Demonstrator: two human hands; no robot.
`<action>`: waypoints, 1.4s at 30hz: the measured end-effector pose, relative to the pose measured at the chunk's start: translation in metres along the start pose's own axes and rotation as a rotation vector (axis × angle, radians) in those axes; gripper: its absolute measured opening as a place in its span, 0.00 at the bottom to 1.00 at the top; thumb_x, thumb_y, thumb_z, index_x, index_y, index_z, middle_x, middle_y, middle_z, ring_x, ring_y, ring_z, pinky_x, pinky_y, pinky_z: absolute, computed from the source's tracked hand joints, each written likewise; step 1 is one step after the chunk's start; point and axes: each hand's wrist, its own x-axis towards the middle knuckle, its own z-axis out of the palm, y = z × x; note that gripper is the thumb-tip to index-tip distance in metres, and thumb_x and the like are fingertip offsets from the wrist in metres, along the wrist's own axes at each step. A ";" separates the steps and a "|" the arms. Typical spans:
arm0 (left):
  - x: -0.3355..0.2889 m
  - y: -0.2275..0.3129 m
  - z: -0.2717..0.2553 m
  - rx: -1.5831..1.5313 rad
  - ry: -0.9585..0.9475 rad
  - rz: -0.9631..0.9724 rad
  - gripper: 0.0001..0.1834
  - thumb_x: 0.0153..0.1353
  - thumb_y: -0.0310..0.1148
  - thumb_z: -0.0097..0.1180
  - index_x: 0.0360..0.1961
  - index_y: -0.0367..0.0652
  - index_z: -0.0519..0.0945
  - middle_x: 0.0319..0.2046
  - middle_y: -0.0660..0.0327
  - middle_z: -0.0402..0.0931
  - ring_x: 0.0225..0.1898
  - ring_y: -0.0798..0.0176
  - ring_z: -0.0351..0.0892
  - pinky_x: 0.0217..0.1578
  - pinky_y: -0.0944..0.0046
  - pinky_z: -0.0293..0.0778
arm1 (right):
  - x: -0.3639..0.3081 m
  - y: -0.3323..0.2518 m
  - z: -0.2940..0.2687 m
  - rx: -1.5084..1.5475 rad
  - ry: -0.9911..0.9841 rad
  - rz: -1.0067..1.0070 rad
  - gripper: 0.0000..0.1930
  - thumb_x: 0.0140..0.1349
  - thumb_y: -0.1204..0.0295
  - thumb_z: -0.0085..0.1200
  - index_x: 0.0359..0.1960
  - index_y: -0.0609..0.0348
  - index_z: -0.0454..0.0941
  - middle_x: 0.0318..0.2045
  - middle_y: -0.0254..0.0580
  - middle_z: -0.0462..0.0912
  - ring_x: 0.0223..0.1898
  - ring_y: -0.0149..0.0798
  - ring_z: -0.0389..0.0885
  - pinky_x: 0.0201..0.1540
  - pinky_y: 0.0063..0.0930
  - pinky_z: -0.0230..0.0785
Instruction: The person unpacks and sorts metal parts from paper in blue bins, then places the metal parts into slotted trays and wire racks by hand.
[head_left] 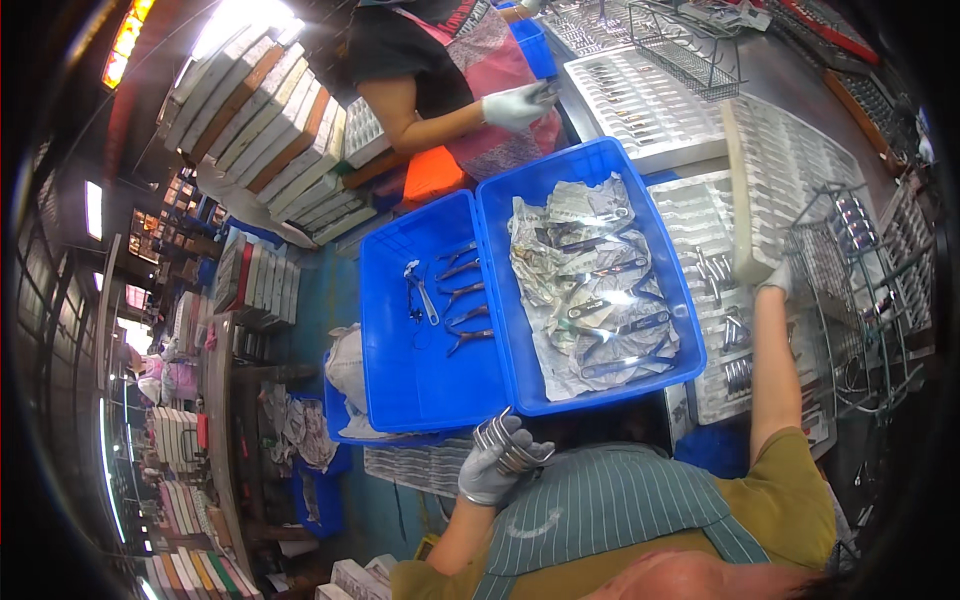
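My left hand [488,472], in a pale glove, is closed round several shiny curved metal pieces [508,445] just in front of the blue bins. My right hand [776,278], also gloved, grips the near end of a white slotted tray [748,190], which is tilted up over another tray. The fingertips of my right hand are partly hidden. Ahead of me, one blue bin [690,345] holds crumpled newspaper [535,330] with several shiny wrench-like tools [610,302] on it. Beside it on the left, another blue bin [395,385] holds several dark fork-ended tools [467,290] and a silver wrench [429,303].
A co-worker's gloved hand [518,106] is beyond the bins. White trays with metal parts [650,105] cover the metal table to the right, with wire baskets [835,260] at its edge. Stacked trays [265,120] stand at the far left. Shelving [225,420] runs along the left.
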 end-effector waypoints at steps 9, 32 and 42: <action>-0.005 -0.003 -0.006 -0.045 -0.025 -0.116 0.24 0.57 0.29 0.52 0.54 0.35 0.63 0.47 0.49 0.70 0.55 0.45 0.67 0.59 0.45 0.58 | -0.131 0.009 -0.088 -0.002 -0.562 0.314 0.24 0.50 0.57 0.53 0.46 0.59 0.71 0.46 0.45 0.74 0.41 0.47 0.76 0.44 0.50 0.68; -0.175 0.084 -0.124 -0.215 0.087 0.249 0.14 0.62 0.29 0.48 0.49 0.39 0.70 0.43 0.54 0.74 0.49 0.54 0.73 0.52 0.52 0.69 | -0.471 0.041 -0.277 -0.202 -0.744 0.412 0.28 0.56 0.58 0.49 0.55 0.61 0.64 0.54 0.47 0.68 0.54 0.43 0.67 0.56 0.39 0.59; -0.237 0.051 -0.132 -0.339 0.276 0.432 0.16 0.62 0.30 0.48 0.52 0.42 0.68 0.47 0.56 0.72 0.50 0.53 0.72 0.55 0.52 0.67 | -0.467 0.054 -0.300 -0.534 -1.301 0.164 0.20 0.64 0.61 0.38 0.52 0.58 0.68 0.55 0.41 0.66 0.57 0.38 0.62 0.61 0.35 0.52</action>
